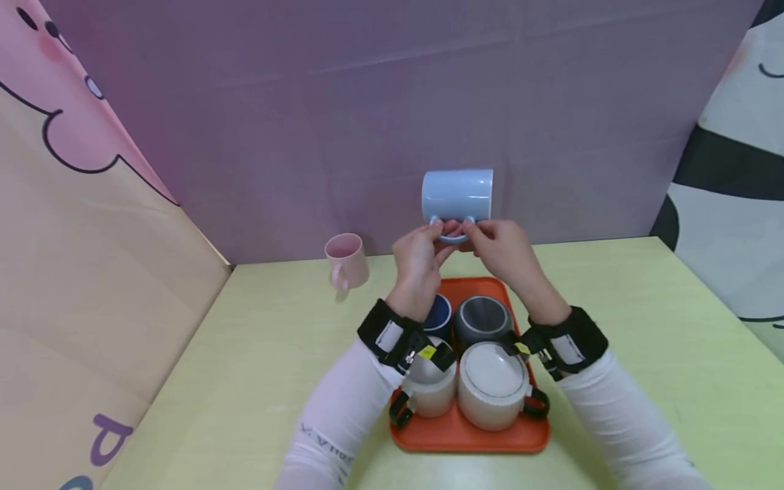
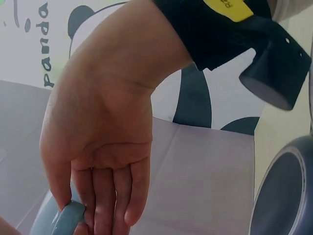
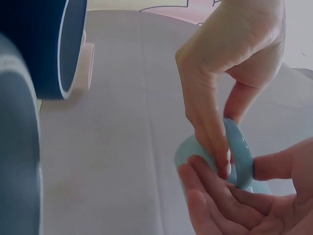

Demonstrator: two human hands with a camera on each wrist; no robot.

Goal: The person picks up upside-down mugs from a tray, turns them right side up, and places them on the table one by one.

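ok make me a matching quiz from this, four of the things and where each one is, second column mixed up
Things
1. light blue mug
2. pink mug
3. orange tray
4. dark grey mug

Places
A. standing on the table to the left of the tray
B. on the tray, far right corner
C. held up in the air by its handle, both hands on it
D. flat on the green table, holding several mugs

Pairs: 1-C, 2-A, 3-D, 4-B

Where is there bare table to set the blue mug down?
Bare table lies right of the orange tray, and between the tray and the pink mug. The tray is crowded with mugs. Both hands hold the blue mug above it.
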